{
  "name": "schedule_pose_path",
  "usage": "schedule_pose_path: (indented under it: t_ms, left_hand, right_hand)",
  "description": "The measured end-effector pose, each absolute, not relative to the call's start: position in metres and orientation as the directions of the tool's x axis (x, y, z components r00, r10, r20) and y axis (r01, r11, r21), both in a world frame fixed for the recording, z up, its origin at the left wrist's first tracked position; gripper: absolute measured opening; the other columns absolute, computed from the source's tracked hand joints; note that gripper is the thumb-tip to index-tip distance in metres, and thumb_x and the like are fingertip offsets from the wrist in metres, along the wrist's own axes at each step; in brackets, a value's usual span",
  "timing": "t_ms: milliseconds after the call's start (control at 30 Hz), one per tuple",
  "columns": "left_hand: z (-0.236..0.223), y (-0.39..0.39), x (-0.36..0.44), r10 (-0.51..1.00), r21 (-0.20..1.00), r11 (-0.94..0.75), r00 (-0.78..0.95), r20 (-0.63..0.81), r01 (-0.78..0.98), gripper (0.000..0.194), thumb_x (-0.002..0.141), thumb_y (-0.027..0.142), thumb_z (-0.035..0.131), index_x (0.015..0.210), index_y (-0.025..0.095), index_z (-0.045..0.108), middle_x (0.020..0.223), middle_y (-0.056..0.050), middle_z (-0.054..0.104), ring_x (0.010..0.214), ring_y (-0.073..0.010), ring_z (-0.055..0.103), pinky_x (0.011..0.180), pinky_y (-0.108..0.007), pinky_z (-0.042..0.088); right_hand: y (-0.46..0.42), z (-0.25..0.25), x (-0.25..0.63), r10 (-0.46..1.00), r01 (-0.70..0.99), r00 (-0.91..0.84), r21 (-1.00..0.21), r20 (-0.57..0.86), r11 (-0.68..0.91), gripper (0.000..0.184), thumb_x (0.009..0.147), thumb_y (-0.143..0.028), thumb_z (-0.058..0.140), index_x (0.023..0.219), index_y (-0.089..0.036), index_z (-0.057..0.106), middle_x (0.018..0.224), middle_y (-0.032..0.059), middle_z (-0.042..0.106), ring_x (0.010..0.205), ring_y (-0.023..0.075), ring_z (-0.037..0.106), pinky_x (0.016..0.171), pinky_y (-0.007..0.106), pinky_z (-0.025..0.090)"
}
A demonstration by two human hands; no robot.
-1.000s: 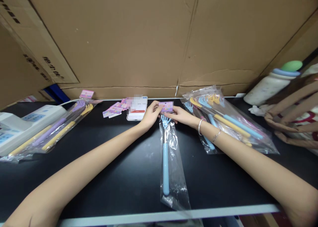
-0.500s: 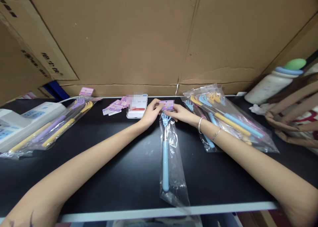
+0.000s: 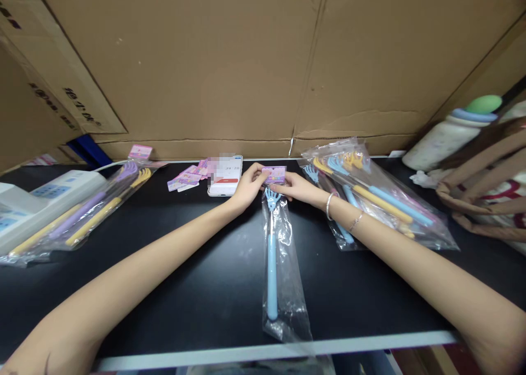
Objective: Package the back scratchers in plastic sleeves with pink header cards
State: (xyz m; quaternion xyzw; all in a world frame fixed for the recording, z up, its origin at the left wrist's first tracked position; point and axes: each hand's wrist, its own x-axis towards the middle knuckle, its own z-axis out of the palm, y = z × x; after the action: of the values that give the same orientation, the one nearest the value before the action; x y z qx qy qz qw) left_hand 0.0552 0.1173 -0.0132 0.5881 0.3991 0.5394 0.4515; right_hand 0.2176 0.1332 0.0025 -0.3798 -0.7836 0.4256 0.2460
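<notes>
A pink-and-purple printed header card (image 3: 275, 175) sits at the top of a clear plastic bag (image 3: 290, 276). Inside that bag lies a light blue back scratcher (image 3: 272, 276), its claw end up by the card and its handle toward the table's front edge. My left hand (image 3: 251, 184) pinches the card's left side, thumb on its face. At the card's lower right, my right hand (image 3: 299, 189) grips the card and the bag top, with a bracelet on the wrist. The fingers behind the card are hidden.
Bagged back scratchers (image 3: 98, 205) lie at left beside a white power strip (image 3: 53, 200). Loose printed cards (image 3: 184, 178) lie near a phone (image 3: 225, 178). More bagged scratchers (image 3: 382, 200) are at right, near a bottle (image 3: 446, 139) and a brown-strapped bag (image 3: 464, 200). Cardboard (image 3: 213, 63) stands behind.
Both hands stay on the card at the bag's top, with hardly any movement. The whole view shifts slightly, and the digits on the phone screen differ.
</notes>
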Motion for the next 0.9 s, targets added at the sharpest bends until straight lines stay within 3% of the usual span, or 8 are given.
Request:
schedule_pose_path:
  t_ms: [900]
  left_hand:
    - [-0.0104,0.1168,0.0556,0.968,0.973,-0.232,0.099,0.231,0.002,0.003,0.083,0.018,0.05,0.08,0.016,0.049,0.076,0.001,0.056,0.073,-0.0102,0.055,0.056,-0.016,0.044]
  right_hand:
    - [0.1381,-0.0023,0.22,0.776,0.385,-0.625,-0.833,0.081,0.397,0.031,0.082,-0.041,0.057,0.093,-0.012,0.057,0.057,-0.0053,0.046,0.042,0.0048,0.037,0.043,0.02,0.031]
